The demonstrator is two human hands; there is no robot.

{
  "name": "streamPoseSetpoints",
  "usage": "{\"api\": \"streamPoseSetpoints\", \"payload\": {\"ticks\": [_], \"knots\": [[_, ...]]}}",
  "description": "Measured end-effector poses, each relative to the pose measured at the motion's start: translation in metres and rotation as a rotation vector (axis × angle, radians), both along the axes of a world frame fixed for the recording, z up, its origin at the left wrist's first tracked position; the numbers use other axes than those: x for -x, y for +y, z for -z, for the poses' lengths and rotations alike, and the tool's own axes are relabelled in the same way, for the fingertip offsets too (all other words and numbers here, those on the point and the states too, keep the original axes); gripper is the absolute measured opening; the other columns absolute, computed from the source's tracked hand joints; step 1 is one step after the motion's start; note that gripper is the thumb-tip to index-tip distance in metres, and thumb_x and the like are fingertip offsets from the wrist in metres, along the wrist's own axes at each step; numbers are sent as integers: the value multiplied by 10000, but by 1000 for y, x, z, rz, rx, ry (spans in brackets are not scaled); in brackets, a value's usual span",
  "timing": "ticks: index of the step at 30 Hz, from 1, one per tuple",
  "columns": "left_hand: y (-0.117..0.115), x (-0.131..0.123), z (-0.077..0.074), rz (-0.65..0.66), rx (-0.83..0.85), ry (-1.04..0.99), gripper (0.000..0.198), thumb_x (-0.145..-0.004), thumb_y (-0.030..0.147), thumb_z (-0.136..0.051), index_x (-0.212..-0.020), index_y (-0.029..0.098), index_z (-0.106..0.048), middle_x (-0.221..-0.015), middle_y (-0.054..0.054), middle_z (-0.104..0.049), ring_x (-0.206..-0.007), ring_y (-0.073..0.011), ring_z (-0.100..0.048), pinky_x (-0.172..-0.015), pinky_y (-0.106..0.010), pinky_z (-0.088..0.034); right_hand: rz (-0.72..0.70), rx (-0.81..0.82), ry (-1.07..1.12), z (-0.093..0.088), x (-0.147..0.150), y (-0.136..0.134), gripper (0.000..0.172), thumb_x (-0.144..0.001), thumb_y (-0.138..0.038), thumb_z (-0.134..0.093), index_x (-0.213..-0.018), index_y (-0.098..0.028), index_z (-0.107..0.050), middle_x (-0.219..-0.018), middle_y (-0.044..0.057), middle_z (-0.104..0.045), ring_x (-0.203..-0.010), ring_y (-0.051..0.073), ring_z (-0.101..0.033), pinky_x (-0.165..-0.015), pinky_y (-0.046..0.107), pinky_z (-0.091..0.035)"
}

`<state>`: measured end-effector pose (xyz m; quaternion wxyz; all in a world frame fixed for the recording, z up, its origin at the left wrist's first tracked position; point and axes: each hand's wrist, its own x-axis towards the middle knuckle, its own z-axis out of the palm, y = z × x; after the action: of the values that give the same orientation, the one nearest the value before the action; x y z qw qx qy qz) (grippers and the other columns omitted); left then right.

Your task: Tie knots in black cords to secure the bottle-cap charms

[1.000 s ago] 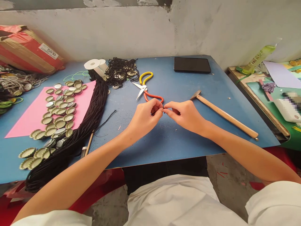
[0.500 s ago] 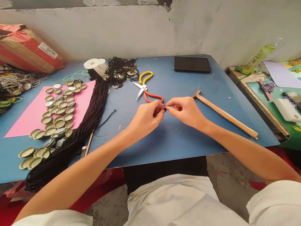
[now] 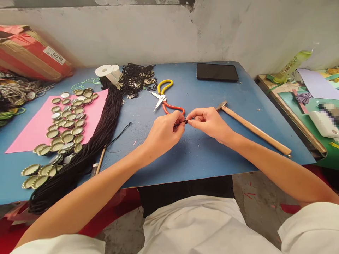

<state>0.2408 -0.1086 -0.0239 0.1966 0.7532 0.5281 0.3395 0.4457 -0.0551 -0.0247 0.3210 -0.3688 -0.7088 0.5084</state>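
Hands meet over the middle of the desk [image 3: 212, 155], just in front of the scissors [image 3: 164, 98]. The left hand [image 3: 162, 134] and the right hand [image 3: 209, 123] each pinch one end of a short black cord [image 3: 182, 122] between thumb and fingertips; the fingers are closed tight on it, and the cord spans the small gap between them, lifted clear of the desk surface. Whether a cap or knot sits inside the left fist cannot be told. The step in hand appears to be knotting or tightening the cord. The next move likely calls for a steady pull with both pinches kept firm. The hammer [image 3: 254, 130] lies toward the right edge, near the right wrist. Bottle caps [image 3: 66, 123] and the cord bundle [image 3: 97, 137] lie toward the left edge, well apart.
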Motion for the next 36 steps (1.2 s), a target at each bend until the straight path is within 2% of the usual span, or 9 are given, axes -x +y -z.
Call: {"api": "streamPoseSetpoints", "payload": {"ticks": [8, 14, 28, 36], "knots": [[0, 3, 2, 19, -83, 78, 105, -1004, 173, -564, -917, 232, -560, -748, 28, -618, -632, -144, -483, -687, -282, -387, -23, 76, 29, 0, -1, 2, 190, -845, -349, -769, -904, -170, -744, -543, -127, -361, -547, 83, -270, -555, 295, -208], [1, 6, 8, 61, -154, 104, 123, -1065, 211, -534, -967, 228, -607, -841, -11, -692, -697, -157, -533, -720, -281, -431, -66, 130, 63, -3, -4, 4, 208, -881, -372, -802, -917, -177, -743, -551, -123, -370, -548, 82, -272, -552, 287, -204], [2, 5, 7, 66, -123, 51, 150, -1062, 232, -545, -921, 226, -596, -805, -1, -660, -690, -151, -537, -708, -268, -428, -66, -141, -38, 1, -5, 6, 190, -926, -360, -724, -908, -173, -752, -575, -101, -393, -573, 101, -317, -600, 310, -273], [3, 4, 4, 71, -15, -42, 155, -1046, 260, -571, -898, 223, -597, -744, 18, -631, -686, -150, -549, -697, -271, -438, -65, -217, -97, -2, -6, 4, 195, -978, -351, -690, -896, -187, -756, -589, -84, -407, -595, 117, -338, -631, 325, -293]]}}
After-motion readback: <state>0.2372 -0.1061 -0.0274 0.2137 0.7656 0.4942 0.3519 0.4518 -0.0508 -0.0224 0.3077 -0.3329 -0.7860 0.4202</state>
